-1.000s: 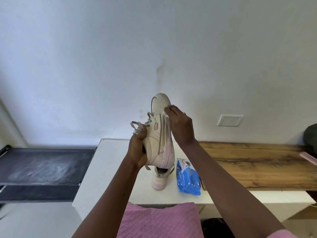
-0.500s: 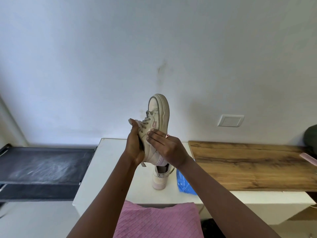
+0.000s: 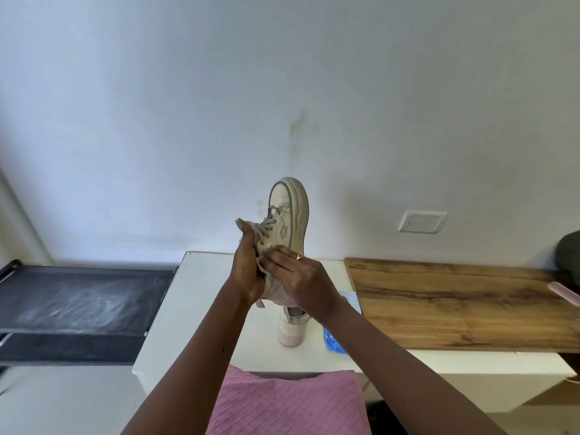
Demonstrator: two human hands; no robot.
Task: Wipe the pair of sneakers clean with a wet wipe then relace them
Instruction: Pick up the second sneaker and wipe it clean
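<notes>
Holding the sneaker (image 3: 290,215) up at chest height with its toe pointing at the ceiling seems meant to turn its side toward the person and keep it off the bench (image 3: 201,296). The left hand (image 3: 248,271) grips it from the lace side, fingers curled round the ankle part and thumb lying up along the laces (image 3: 266,226); I judge this steadies the shoe against the push of wiping. The right hand (image 3: 301,277) lies across the side panel just below the laces, fingers fairly straight and pressed flat. A pale scrap under its fingertips is probably the wet wipe (image 3: 272,251), though little of it shows. So the shoe sits between both hands, touching both, with the toe well clear above them.

Directly below, the other sneaker (image 3: 292,328) stands on the white bench, within easy reach for its turn. The blue wipe pack (image 3: 334,340) lies just beside it, partly hidden by the right forearm. Laces are threaded on the raised shoe, so relacing looks some way off.
</notes>
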